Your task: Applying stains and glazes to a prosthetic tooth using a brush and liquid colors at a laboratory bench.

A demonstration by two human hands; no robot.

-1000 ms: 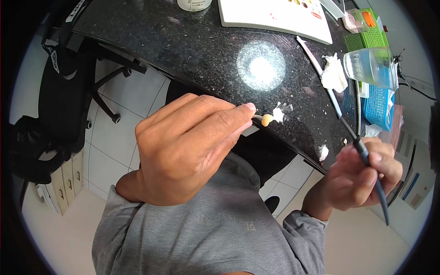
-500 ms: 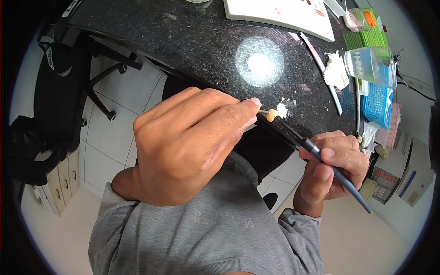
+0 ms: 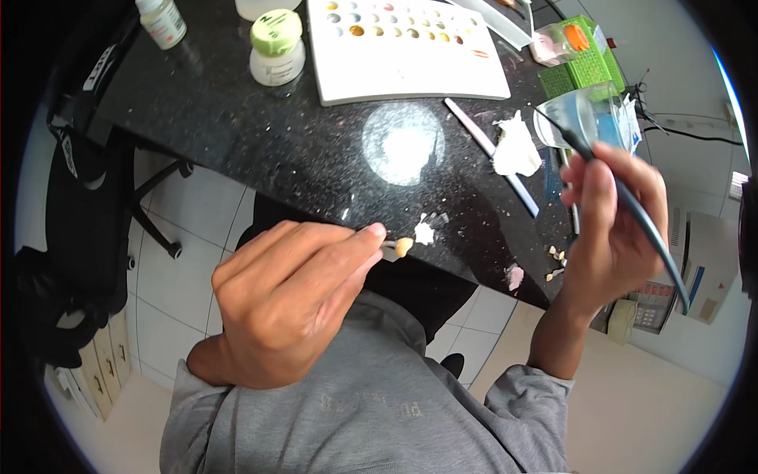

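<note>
The black speckled stone tabletop, ahead of both hands' fingers, could be wetted if the clear tumbler, close beyond the right hand's fingertips, were knocked by that hand. The slim dark blue-grey brush is gripped between the right thumb and fingers, its tip overlapping the tumbler; whether it is inside cannot be told. The small glossy yellow tooth-like piece is held just past the left hand's fingertips by its thin stem; it could be twisted or dropped, since only that stem is pinched.

Well beyond the left fingertips, pale, yellow and brown colours are held in round wells of the white rectangular palette. Clear liquid seems to be held in the tumbler. Farther left, the squat jar with a pale green lid is closed, its contents unclear.
</note>
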